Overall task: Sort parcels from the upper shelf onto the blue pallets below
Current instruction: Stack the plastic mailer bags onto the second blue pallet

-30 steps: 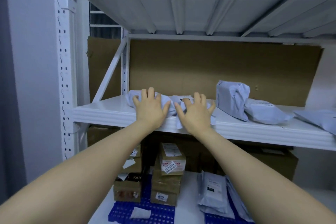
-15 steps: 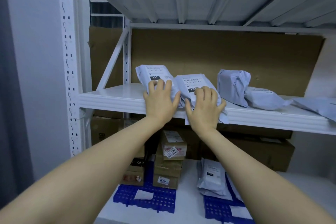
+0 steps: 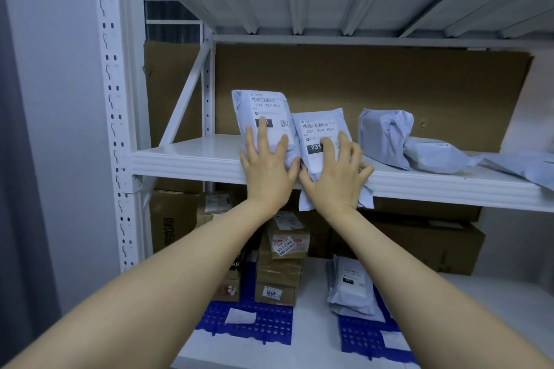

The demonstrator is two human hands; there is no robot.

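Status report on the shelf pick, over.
Left hand holds left parcel, right hand holds right parcel. Both tipped up at upper shelf edge. Blue pallets below partly loaded.

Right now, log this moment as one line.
left grip: holds left parcel | right grip: holds right parcel | both: tilted up on upper shelf, labels showing
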